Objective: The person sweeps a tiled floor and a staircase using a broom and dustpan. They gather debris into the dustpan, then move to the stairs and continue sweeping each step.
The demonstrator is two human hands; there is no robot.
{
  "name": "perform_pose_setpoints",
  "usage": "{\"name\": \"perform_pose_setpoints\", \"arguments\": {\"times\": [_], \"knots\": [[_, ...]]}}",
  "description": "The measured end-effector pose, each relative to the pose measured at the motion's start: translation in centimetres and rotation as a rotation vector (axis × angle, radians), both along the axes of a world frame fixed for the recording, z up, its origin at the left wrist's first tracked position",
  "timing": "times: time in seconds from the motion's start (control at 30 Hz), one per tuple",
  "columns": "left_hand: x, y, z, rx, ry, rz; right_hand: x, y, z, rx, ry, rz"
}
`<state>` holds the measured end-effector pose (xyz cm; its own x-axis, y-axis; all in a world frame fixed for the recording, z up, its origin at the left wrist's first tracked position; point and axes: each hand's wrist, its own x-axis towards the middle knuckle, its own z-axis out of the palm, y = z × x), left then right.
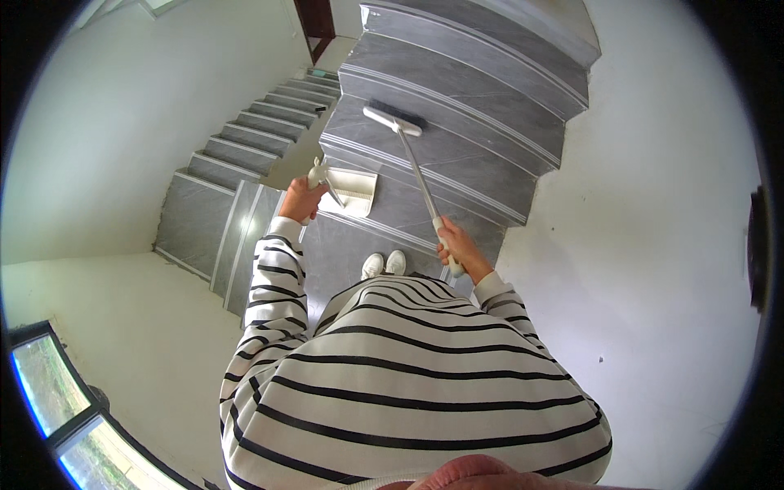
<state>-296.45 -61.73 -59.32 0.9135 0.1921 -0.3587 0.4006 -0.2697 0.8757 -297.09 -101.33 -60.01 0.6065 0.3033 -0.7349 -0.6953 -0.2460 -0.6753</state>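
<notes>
My right hand [459,246] grips the pale handle of a long broom [418,171]. Its white head with dark bristles [393,117] rests on a grey stair tread, close to the riser behind it. On the left, my left hand [301,199] is closed around the upper end of a dustpan's handle [317,174]. The cream dustpan [355,190] sits below that hand on a lower step, with its open side facing right. Whether anything small lies in the pan is too fine to tell.
Grey tiled stairs [453,79] with white-striped edges rise ahead. Another flight [245,138] descends at the left. My white shoes [384,264] stand on a tread. White walls [643,245] flank the stairs, and a dark-framed window [73,410] is at lower left.
</notes>
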Motion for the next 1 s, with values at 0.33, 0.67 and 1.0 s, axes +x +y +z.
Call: {"name": "perform_pose_setpoints", "arguments": {"times": [0.33, 0.67, 1.0], "knots": [[1.2, 0.5, 0.4, -0.044, 0.065, 0.029, -0.1, -3.3, -0.6, 0.069, 0.118, 0.009], [-0.5, 2.1, -0.4, -0.01, -0.037, 0.06, 1.1, 4.0, -2.3, -0.101, -0.033, 0.01], [0.0, 10.0, -0.8, 0.187, -0.089, -0.085, 6.9, 15.8, -5.0, -0.142, -0.106, 0.016]]}}
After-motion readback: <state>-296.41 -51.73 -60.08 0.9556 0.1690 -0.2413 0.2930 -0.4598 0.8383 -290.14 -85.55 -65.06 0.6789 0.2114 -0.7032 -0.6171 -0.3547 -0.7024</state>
